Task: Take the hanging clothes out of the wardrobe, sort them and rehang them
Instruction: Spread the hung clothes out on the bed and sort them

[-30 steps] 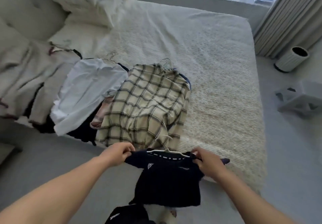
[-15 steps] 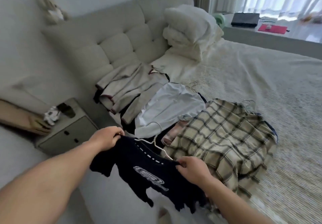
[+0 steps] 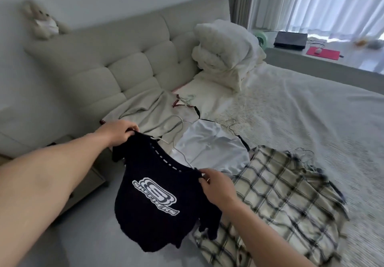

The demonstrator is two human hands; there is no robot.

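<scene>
The left hand [image 3: 118, 131] and the right hand [image 3: 218, 185] each pinch one shoulder of a dark top [image 3: 153, 200], held on its white hanger [image 3: 176, 142] above the bed [image 3: 311, 104] edge at 6 o'clock. Taking out seems partly done; sorting continues and rehanging remains. At least three garments lie on the bed: a grey one [image 3: 149, 112] at 11 o'clock, a white shirt [image 3: 212, 144], a checked shirt [image 3: 280, 194] at 4 o'clock.

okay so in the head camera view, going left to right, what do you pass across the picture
Stuffed bear → left hand → dark logo top → right hand → plaid shirt → red mat on the far sill.
</scene>
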